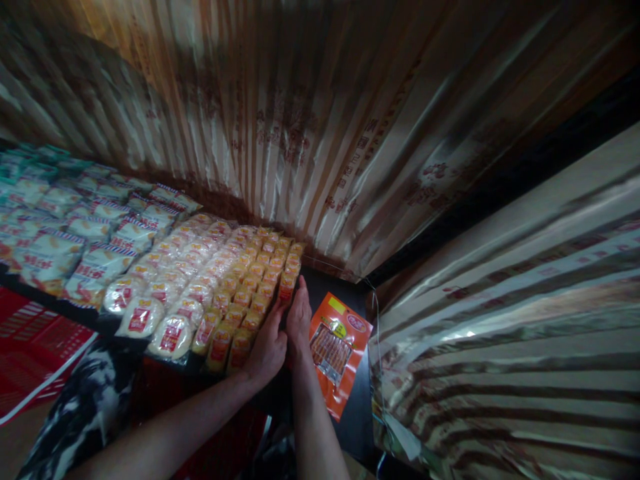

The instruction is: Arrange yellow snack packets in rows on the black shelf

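Note:
Rows of small yellow wrapped packs (257, 270) stand on a dark shelf (357, 413). At their right end, my left hand (269, 343) reaches to the packs with its fingers together; what it grips, if anything, is hidden. My right hand (299, 317) lies flat along the side of the rightmost packs, fingers stretched upward. The two hands are close beside each other. To the right of my right hand, an orange packet (337, 353) with a clear window lies on the shelf.
Round white wrapped packs (173, 333) and blue-white bags (103, 267) fill the shelf to the left. A red basket (40, 347) is at the lower left. Printed brown sheeting (300, 133) hangs behind, and striped sheeting (515, 347) covers the right side.

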`<state>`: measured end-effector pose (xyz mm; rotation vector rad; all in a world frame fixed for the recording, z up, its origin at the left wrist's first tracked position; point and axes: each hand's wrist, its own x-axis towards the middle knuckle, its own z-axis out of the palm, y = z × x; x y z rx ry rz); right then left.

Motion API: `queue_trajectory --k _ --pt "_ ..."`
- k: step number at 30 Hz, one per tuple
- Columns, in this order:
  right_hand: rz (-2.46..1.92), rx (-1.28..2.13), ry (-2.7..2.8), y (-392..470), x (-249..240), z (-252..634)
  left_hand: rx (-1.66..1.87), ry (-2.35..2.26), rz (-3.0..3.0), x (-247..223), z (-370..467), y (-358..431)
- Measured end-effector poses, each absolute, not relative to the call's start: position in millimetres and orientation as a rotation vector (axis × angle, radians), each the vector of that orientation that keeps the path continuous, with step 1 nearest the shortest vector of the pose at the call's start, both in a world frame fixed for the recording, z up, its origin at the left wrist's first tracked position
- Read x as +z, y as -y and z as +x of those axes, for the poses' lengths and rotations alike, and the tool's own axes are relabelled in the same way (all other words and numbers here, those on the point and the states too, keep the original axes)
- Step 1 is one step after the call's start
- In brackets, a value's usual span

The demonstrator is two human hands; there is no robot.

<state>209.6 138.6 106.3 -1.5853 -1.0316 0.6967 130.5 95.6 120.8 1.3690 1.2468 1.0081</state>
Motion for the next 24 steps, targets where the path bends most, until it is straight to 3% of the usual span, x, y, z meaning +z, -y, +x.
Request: queue_trajectory --k 15,24 --pt "-1.517 0.725 1.01 -147 103 208 1.017 -1.22 1.382 126 129 -96" --pt "-1.562 0.793 0.868 -168 99 229 0.768 -1.202 2.106 149 117 -73"
